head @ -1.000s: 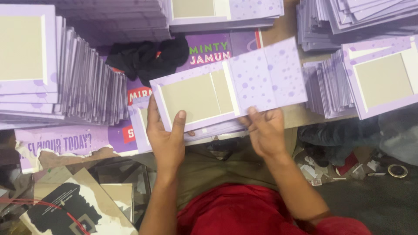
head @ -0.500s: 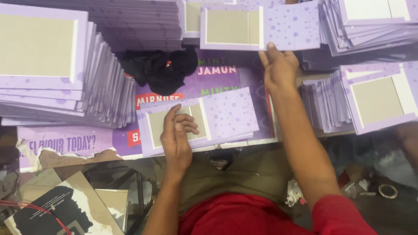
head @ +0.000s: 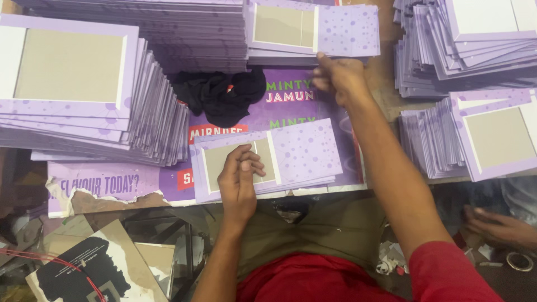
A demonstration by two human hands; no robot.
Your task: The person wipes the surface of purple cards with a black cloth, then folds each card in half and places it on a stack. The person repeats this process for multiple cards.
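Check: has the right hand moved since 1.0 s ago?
Yes. The right hand has left the near purple card stack and gone up the table, past the black cloth, to the far purple card stack.

Table (head: 386, 84) w/ purple card stacks (head: 100, 112)

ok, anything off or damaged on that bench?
Two things. A crumpled black cloth lies among the purple card stacks, on the printed purple sheet. That sheet's front-left edge is torn and ragged, brown showing underneath. The left hand rests on the small front stack; the right hand is by the far stack.
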